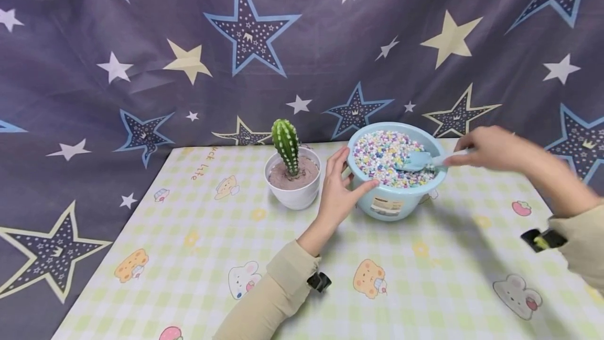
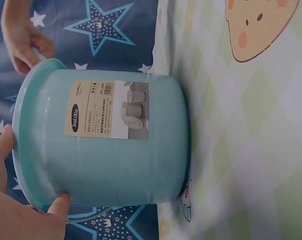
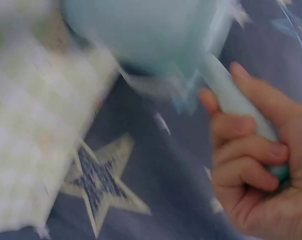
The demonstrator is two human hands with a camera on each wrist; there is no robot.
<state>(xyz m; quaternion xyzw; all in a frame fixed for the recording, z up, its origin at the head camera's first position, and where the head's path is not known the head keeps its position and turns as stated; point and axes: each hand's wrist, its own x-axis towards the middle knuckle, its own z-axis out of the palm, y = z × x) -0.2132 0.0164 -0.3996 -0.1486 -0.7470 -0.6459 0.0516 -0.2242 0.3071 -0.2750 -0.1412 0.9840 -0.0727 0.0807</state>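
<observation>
A light blue plastic bucket (image 1: 388, 206), full of small multicoloured beads (image 1: 384, 153), stands upright on the table. My left hand (image 1: 336, 190) holds its near left rim, thumb along the front and the other fingers down the side. In the left wrist view, fingertips of this hand (image 2: 20, 200) press the bucket wall (image 2: 100, 170) just under the rim. My right hand (image 1: 491, 148) grips the handle of a light blue scoop (image 1: 417, 161), whose blade lies among the beads. Seen from the right wrist, the fingers (image 3: 248, 170) curl round the scoop's handle (image 3: 236, 95).
Left of the bucket, close to my left hand, stands a white pot (image 1: 296, 195) with a green cactus (image 1: 286, 146) in brown filling. A checked cloth (image 1: 189, 287) with cartoon prints covers the table. Behind the table hangs a dark curtain (image 1: 302, 88) with stars.
</observation>
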